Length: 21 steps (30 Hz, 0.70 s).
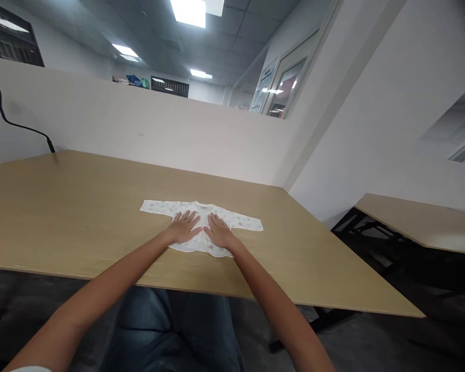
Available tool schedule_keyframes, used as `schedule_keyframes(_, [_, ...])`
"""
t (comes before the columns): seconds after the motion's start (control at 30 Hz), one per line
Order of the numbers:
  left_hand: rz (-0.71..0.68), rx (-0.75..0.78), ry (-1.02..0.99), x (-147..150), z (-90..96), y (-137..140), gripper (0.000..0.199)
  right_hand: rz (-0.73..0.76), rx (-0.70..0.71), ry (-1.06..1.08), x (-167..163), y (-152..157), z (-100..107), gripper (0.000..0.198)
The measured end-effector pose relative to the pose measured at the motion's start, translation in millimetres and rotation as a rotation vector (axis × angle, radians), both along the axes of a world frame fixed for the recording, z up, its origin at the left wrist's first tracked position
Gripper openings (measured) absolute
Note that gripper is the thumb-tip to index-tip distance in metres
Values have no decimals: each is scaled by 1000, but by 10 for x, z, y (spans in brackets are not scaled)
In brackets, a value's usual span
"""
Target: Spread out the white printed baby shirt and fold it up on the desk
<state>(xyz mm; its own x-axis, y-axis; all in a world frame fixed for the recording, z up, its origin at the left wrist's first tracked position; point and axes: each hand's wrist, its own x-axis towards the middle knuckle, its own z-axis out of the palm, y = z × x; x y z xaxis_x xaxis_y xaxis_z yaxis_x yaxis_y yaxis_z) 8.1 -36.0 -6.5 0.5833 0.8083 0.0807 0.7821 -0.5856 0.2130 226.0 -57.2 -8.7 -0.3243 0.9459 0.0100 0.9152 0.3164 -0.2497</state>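
A small white baby shirt (pixel 206 247) with a faint print lies spread on the wooden table (pixel 101 206). Its long sleeves stretch out to both sides and its neckline faces the far wall. My left hand (pixel 185 227) rests flat on the left half of the shirt's front, fingers spread. On the right half lies my right hand (pixel 218 231), also flat, its fingers pointing away from me. Both thumbs come close to each other near the front opening. The cloth under my palms is hidden.
A low white partition (pixel 170 129) borders the table's far side, and a white wall (pixel 352 129) rises on the right. A black cable (pixel 23 125) hangs at the far left. Another table (pixel 422 222) stands to the right. My legs are below the near edge.
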Motion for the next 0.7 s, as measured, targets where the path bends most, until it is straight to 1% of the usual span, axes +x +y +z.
schedule_keyframes(0.07, [17, 28, -35, -56, 27, 27, 79, 1, 17, 76, 30, 8, 0, 86])
schedule_keyframes(0.13, [90, 19, -69, -171, 52, 112, 80, -33, 42, 162, 122, 40, 15, 89])
schedule_keyframes(0.2, [195, -42, -60, -344, 65, 246, 82, -126, 27, 192, 283, 87, 38, 88])
schedule_keyframes(0.3, [329, -92, -17, -672, 55, 474, 82, -301, -51, 117, 607, 161, 44, 84])
schedule_keyframes(0.4, [462, -58, 12, -977, 28, 648, 79, -457, -24, 63, 885, 208, -10, 78])
schedule_keyframes(0.47, [524, -21, 22, -1101, 16, 701, 78, -527, 22, 55, 975, 226, -54, 76])
schedule_keyframes(0.53, [560, 36, 11, -1129, 20, 696, 76, -554, 80, 56, 973, 239, -76, 76])
schedule_keyframes(0.6, [562, 132, -27, -1051, 42, 641, 71, -540, 172, 71, 886, 246, -60, 74])
schedule_keyframes(0.67, [510, 243, -78, -880, 72, 553, 64, -480, 269, 105, 730, 240, -13, 72])
schedule_keyframes(0.7, [461, 288, -100, -772, 85, 503, 60, -434, 304, 126, 632, 229, 15, 71])
